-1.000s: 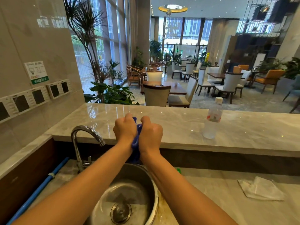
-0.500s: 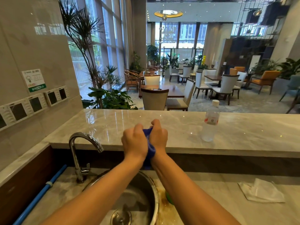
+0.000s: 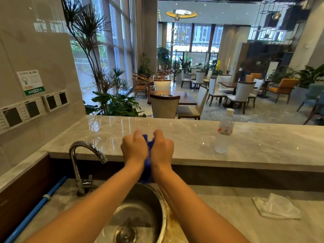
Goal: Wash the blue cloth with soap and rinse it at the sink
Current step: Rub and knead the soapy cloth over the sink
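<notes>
The blue cloth (image 3: 148, 163) is bunched between my two fists, held up above the back rim of the round steel sink (image 3: 157, 199). My left hand (image 3: 134, 148) grips its left side and my right hand (image 3: 162, 147) grips its right side, knuckles toward me. A strip of cloth hangs down between my wrists toward the basin. Most of the cloth is hidden inside my hands. The chrome tap (image 3: 82, 160) stands to the left, with no water running from it.
A clear plastic water bottle (image 3: 224, 132) stands on the raised marble ledge (image 3: 263, 146) at the right. A crumpled white tissue (image 3: 275, 206) lies on the lower counter at the right. A blue pipe (image 3: 35, 213) runs along the left wall.
My hands have kept working the cloth between them, shifting from side to side above the sink; the left hand that sat over the right now lies level beside it. The view tilted slightly.
</notes>
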A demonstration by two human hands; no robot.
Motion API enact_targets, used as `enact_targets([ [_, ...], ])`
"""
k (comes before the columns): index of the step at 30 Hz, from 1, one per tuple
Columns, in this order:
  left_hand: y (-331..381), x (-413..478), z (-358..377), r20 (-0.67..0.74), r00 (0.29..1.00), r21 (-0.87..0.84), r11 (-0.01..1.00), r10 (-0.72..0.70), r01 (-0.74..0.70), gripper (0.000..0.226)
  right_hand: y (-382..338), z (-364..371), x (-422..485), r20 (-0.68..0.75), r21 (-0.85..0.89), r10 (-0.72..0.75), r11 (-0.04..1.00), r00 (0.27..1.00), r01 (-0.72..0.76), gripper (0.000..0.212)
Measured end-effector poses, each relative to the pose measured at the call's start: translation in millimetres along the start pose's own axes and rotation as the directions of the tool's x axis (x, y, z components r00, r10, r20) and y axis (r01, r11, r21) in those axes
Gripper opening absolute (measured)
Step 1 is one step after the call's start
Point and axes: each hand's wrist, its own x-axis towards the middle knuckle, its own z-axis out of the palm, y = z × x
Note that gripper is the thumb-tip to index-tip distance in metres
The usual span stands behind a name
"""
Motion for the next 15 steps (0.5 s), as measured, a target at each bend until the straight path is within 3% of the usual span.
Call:
enact_targets([
  [3,-6,-35,0,0.135,0.958,0.012,0.967,0.251,-0.255,0.051,-1,-11,18,-0.067,0.039,0.119,0.992,0.991,-0.116,0.045],
  [5,-8,-20,0,0.097,0.973,0.025,0.977,0.207,-0.211,0.050,1,-8,11,-0.040,0.072,0.116,0.991,0.992,-0.113,0.043],
  [9,-4,10,1,-0.037,0.999,0.054,0.998,-0.038,0.040,0.043,3,3,-4,-0.014,0.003,0.039,0.999,0.999,-0.039,0.049],
  [10,-6,4,3,-0.025,0.999,0.064,0.997,-0.035,0.036,0.043,4,1,1,-0.026,0.001,0.045,0.999,0.999,-0.045,0.049],
  [13,-13,-33,8,0.112,0.979,0.057,0.982,0.172,-0.180,0.048,3,-11,20,-0.078,0.012,0.110,0.994,0.991,-0.110,0.046],
  [15,-13,-32,7,0.112,0.980,0.060,0.983,0.167,-0.174,0.049,4,-13,17,-0.074,0.037,0.142,0.990,0.987,-0.139,0.046],
])
